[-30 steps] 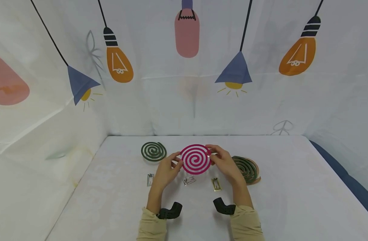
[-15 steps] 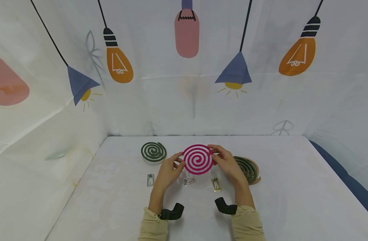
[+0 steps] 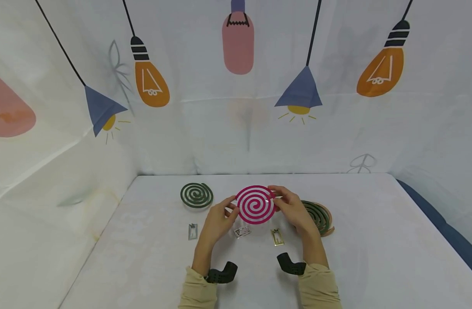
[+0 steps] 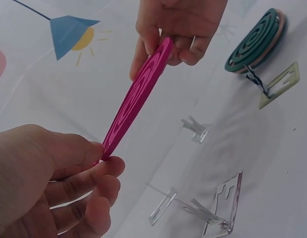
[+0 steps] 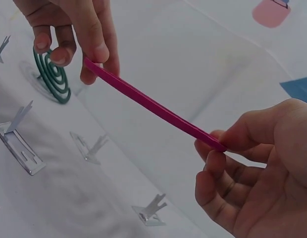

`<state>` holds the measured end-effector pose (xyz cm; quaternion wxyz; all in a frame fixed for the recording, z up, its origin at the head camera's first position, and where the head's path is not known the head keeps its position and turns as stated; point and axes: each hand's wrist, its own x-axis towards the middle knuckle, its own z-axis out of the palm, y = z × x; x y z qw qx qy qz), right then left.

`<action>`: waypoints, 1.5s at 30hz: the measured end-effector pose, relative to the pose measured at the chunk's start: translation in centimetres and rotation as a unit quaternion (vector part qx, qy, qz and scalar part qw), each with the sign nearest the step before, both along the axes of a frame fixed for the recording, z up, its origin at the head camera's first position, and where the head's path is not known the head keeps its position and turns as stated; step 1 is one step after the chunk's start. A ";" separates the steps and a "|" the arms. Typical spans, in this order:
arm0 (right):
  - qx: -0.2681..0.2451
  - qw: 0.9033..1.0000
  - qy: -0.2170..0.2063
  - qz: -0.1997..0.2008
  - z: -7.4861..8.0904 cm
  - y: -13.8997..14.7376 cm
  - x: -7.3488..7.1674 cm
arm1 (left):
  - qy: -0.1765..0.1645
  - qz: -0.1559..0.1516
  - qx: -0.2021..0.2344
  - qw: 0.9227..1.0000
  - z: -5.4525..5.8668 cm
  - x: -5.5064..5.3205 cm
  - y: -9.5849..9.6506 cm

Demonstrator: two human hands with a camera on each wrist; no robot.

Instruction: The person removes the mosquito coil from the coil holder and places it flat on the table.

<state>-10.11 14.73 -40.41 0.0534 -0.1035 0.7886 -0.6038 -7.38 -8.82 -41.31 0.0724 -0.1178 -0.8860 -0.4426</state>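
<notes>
A pink mosquito coil is held up above the table between both hands. My left hand pinches its left edge between thumb and fingers, seen close in the left wrist view, where the coil appears nearly edge-on. On the opposite edge, the thumb and fingers of my right hand pinch it too. Below the coil, a silver metal coil stand lies on the table, its prong bent upward. A gold stand is to its right and another silver stand to its left.
At the back left is a green coil. A stack of green and brown coils sits beside the right forearm, partly hidden by it. Further small silver stands stand behind the pink coil. A printed white cloth rises behind the table.
Both hands have shifted slightly to the right, carrying the pink coil along. The grip on it looks the same, and the things on the table have stayed in place.
</notes>
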 end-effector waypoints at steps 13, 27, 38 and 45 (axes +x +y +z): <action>0.012 1.000 -0.010 -0.011 0.1 0.3 0.0 | -0.006 -0.003 -0.008 1.000 0.1 0.1 0.4; 0.018 1.000 -0.013 -0.019 0.1 0.8 0.1 | -0.009 0.004 -0.022 1.000 0.0 0.2 1.0; 0.018 1.000 -0.011 -0.019 0.1 1.2 0.1 | -0.002 0.002 -0.030 1.000 0.0 0.1 1.3; 0.023 0.999 -0.008 -0.025 0.1 1.3 0.1 | -0.009 -0.001 -0.033 0.999 0.2 0.3 1.7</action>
